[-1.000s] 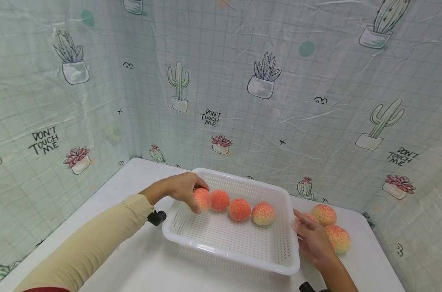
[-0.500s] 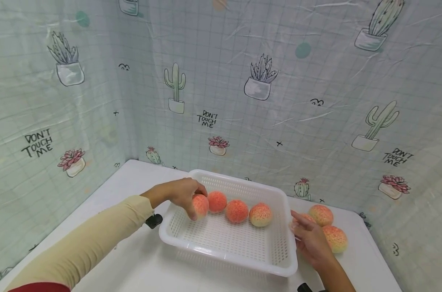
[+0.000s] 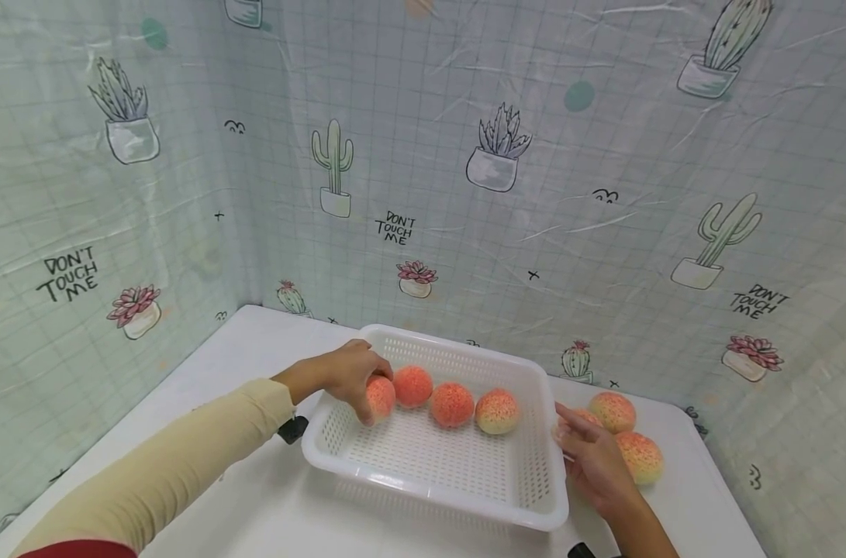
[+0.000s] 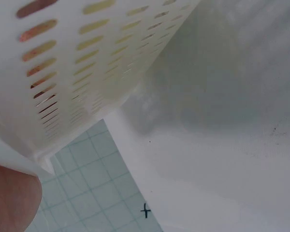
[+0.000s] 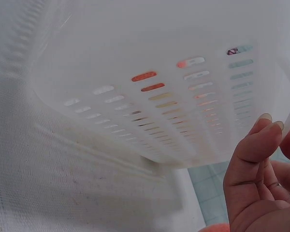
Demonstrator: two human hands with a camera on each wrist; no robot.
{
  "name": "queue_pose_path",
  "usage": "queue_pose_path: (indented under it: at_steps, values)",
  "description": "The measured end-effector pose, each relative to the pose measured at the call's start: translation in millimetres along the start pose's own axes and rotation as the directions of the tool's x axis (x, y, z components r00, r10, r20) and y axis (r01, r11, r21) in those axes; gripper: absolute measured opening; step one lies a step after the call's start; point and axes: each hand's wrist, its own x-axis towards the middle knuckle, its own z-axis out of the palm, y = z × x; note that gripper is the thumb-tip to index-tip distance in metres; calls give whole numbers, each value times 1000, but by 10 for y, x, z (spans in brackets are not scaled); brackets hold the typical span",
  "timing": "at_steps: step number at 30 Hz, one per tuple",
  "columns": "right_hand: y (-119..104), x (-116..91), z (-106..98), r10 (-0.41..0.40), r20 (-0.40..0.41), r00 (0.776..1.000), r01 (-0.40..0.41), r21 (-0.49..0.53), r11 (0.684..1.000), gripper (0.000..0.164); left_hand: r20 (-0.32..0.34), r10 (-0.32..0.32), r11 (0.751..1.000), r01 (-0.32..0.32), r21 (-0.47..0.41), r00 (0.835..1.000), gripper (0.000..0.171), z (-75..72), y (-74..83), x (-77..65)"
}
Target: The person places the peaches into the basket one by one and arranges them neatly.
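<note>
A white perforated plastic basket (image 3: 436, 504) stands on the table. Inside it, toward the left end, my left hand (image 3: 356, 377) holds a pink-and-cream peach (image 3: 381, 397), thumb on the near side and fingers over the far side. Three more peaches lie to its right in the basket: a left one (image 3: 412, 387), a middle one (image 3: 452, 404) and a right one (image 3: 497, 411). My right hand (image 3: 595, 459) pinches the basket's right rim, its bent fingers (image 5: 251, 154) showing at the rim in the right wrist view. The left wrist view catches mostly the basket's slotted outer wall (image 4: 87, 63).
Beyond my right hand, on the white table (image 3: 269, 496), sit three more peaches, including a rear one (image 3: 612, 411) and a near one (image 3: 639, 457). Cactus-print sheeting (image 3: 423, 155) walls off the back and both sides of the table.
My left hand has brought its peach slightly nearer the front of the basket. The head view has shifted a little; my right hand keeps its place at the rim.
</note>
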Motion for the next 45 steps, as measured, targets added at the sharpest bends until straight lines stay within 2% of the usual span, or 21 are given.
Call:
queue_pose_path:
  at_steps: [7,13,17,24,36,45]
  values:
    - [6,10,23,10,-28,1000,-10,-22,1000,57,-17,3,1000,-2,24,1000,65,42,-1,-6]
    - [12,13,29,12,-33,999,-13,-19,1000,57,-10,54,991,-52,122,999,64,62,17,6]
    - [7,7,29,8,-29,1000,-9,-17,1000,58,-25,61,985,-57,162,998,66,83,16,11]
    - [13,12,20,15,-35,999,-16,-15,1000,57,-52,68,987,-59,148,996,70,101,49,-42]
    - [16,7,16,-12,-29,1000,11,-33,999,58,-50,109,982,-100,158,993,77,81,42,-64]
    - [34,-6,32,-15,-32,999,13,-50,999,58,-55,82,991,-76,109,995,78,69,42,-97]
